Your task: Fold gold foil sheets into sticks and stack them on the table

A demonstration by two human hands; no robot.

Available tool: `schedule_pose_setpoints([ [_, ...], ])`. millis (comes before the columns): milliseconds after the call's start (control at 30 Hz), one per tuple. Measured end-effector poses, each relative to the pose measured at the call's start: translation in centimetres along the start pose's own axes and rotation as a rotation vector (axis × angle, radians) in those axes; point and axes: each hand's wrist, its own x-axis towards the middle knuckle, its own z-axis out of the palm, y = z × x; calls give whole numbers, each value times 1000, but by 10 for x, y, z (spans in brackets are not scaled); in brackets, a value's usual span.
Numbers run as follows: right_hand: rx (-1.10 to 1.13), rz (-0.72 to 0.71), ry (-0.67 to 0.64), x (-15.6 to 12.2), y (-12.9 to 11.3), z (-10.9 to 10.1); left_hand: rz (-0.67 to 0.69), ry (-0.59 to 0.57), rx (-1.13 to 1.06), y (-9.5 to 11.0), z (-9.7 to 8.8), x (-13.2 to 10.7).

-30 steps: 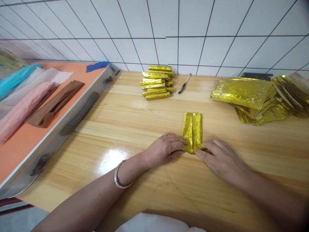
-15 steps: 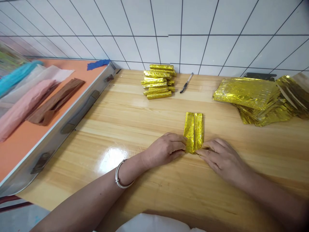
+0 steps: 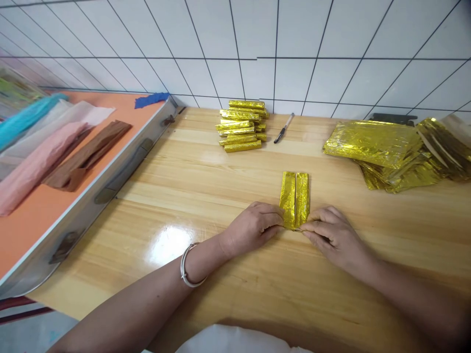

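A gold foil paper (image 3: 288, 196) lies on the wooden table, its two long sides folded in so that they meet along a narrow middle gap. My left hand (image 3: 257, 223) pinches the near left corner of the paper. At the near right corner, my right hand (image 3: 331, 235) pinches the same edge between thumb and fingers. The near edge looks slightly turned up between both hands; the fingertips partly cover it. A stack of rolled gold foil tubes (image 3: 241, 130) lies farther back, beyond the hands.
A black-capped pen (image 3: 284, 128) lies beside the tubes. Flat gold foil sheets (image 3: 371, 142) are piled at the back right. On the left, an orange-topped case (image 3: 106, 171) carries brown (image 3: 88, 152), pink (image 3: 44, 159) and blue crepe paper (image 3: 151, 100). A tiled wall (image 3: 294, 81) bounds the back.
The paper's near edge has been turned up slightly, so the piece looks a little shorter. Both hands keep their pinch; my right hand has moved slightly. The camera view has shifted a little.
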Motion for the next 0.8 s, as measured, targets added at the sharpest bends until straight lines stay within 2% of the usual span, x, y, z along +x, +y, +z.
schedule_pose_setpoints([
  [367, -104, 57, -2, 8, -8, 0, -77, -53, 198, 6, 3, 4],
  [600, -89, -10, -11, -3, 2, 2, 20, -47, 70, -2, -1, 2],
  [800, -76, -30, 24, -5, 2, 3, 8, -48, 108, -1, -1, 0],
])
